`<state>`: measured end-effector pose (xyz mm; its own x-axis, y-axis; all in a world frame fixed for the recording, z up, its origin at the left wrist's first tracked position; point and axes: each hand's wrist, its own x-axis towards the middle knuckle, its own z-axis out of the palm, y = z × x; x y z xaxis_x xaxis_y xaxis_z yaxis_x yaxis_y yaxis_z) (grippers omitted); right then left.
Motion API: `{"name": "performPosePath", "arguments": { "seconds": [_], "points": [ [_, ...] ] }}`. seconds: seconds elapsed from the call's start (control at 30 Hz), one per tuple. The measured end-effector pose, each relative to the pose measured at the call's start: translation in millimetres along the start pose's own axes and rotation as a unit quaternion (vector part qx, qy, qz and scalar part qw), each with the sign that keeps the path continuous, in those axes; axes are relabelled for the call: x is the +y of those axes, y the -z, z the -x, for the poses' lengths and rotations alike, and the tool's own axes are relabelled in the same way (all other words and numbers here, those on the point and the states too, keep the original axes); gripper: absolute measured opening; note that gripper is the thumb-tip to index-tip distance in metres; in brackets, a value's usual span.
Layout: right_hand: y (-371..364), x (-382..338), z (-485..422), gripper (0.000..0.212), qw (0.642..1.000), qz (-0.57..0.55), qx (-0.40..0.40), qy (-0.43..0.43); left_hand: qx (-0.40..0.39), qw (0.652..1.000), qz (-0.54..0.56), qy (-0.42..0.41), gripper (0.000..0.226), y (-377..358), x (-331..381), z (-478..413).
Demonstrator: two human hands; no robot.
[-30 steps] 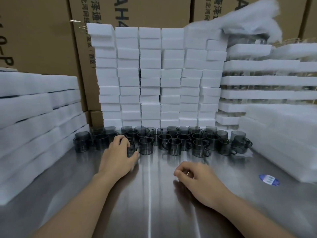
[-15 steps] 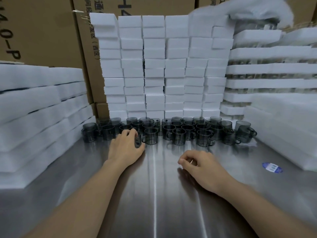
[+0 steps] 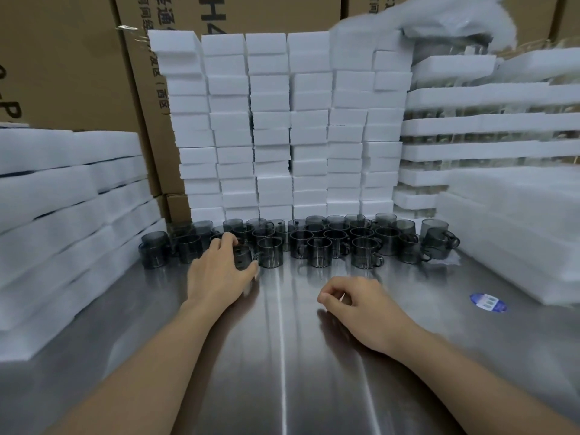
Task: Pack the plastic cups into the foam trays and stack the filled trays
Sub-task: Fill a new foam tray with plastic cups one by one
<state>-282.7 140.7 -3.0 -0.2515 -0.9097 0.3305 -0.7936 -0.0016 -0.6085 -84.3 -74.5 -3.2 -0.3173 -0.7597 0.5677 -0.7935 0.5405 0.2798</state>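
Note:
Several smoky grey plastic cups point(image 3: 320, 246) with handles stand in rows across the steel table, in front of a wall of white foam blocks point(image 3: 282, 127). My left hand point(image 3: 219, 271) curls round one cup point(image 3: 243, 255) at the front left of the group, thumb on its right side. My right hand point(image 3: 354, 304) rests on the table nearer to me, fingers loosely curled, holding nothing. Flat foam trays point(image 3: 62, 208) are stacked at the left, and more point(image 3: 508, 230) at the right.
Cardboard boxes point(image 3: 62, 58) stand behind the foam. At the right rear, foam trays holding clear cups point(image 3: 489, 120) are stacked high. A blue oval sticker point(image 3: 488, 302) lies on the steel table point(image 3: 282, 356) near the right stack.
The view has tilted a little. My left hand stays on the same cup at the front left. My right hand has barely shifted on the table.

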Motion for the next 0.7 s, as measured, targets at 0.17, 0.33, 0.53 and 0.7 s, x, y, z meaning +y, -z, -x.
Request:
{"name": "performPosePath", "arguments": {
  "seconds": [0.17, 0.33, 0.53, 0.7],
  "points": [
    [-0.6, 0.5, 0.4, 0.016, 1.0, 0.0, 0.002, -0.005, 0.051, 0.997, 0.064, -0.003, 0.066, 3.4, 0.4, 0.4],
    [-1.9, 1.5, 0.1, 0.016, 1.0, 0.0, 0.006, -0.006, 0.159, 0.964, 0.198, -0.081, 0.066, 5.8, 13.6, 2.2],
    [4.0, -2.9, 3.1, 0.012, 0.999, 0.043, 0.007, 0.009, 0.137, 0.944, 0.24, -0.182, 0.062, 7.6, 49.8, 16.0],
    [63.2, 14.2, -1.6, 0.035, 0.945, 0.237, 0.226, 0.002, -0.005, 0.95, 0.214, -0.228, 0.071, 2.0, 75.0, 29.1]
  ]
}}
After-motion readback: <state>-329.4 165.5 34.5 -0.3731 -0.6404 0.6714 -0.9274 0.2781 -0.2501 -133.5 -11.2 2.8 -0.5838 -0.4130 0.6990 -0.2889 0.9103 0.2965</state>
